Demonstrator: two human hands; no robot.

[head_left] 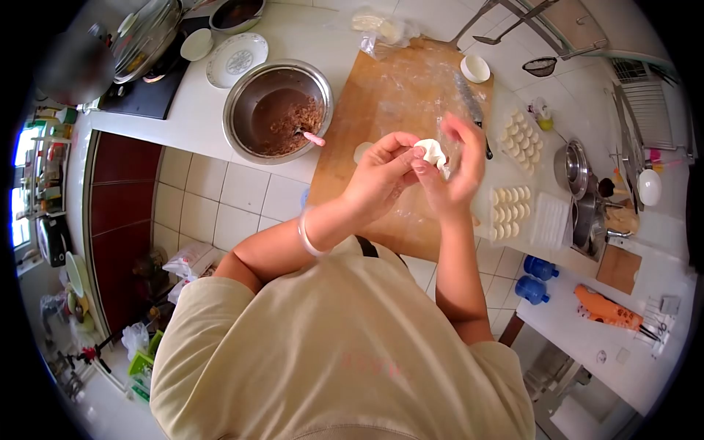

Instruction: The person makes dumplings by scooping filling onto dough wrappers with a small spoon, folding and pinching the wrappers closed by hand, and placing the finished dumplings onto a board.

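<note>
A small white dumpling (433,152) is pinched between my two hands above the wooden board (389,95). My left hand (383,172) holds its left side with thumb and fingers. On its right side, the thumb of my right hand (455,169) presses the dough, while the other fingers are raised and blurred. A pale round wrapper (362,152) lies on the board beside my left hand. To the left stands a metal bowl (233,117) of brown filling, with a pink-handled utensil (314,138) in it.
Rows of dumplings (511,213) and another group (521,143) lie right of the board. A knife (469,99) and a small white bowl (475,69) rest near its right edge. A patterned plate (237,61) is at the back left, and a sink (587,220) at the right.
</note>
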